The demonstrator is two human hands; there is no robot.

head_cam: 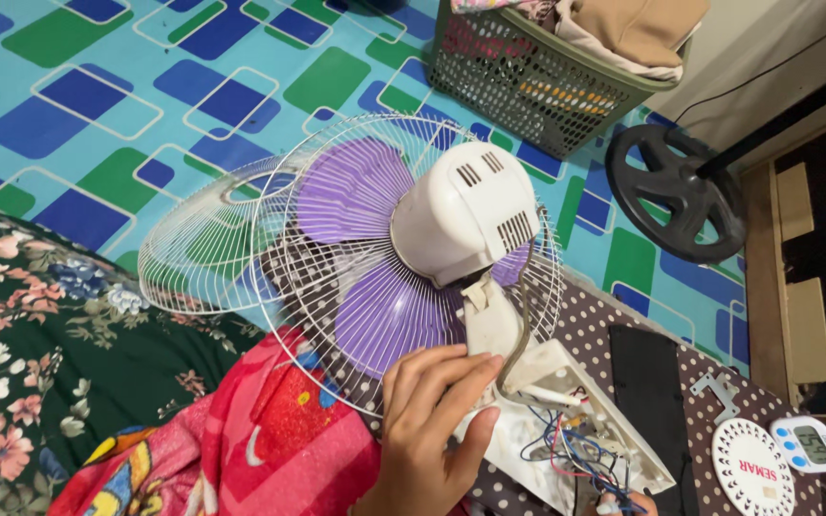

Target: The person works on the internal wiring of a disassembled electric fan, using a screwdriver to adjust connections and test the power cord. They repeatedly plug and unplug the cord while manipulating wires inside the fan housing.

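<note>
The left hand (429, 430) wraps its fingers round the neck of the white fan (466, 225), steadying it tilted so the opened base (585, 430) bares its wires; the right hand (623, 504) barely shows, grip untellable.

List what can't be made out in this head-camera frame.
- Right hand: cut off by the bottom edge; only fingertips show at the wires.
- Left hand: covers part of the fan neck; wrist cut off.
- Fan blades: partly hidden behind the motor housing.
- Basket: top cut off.
</note>
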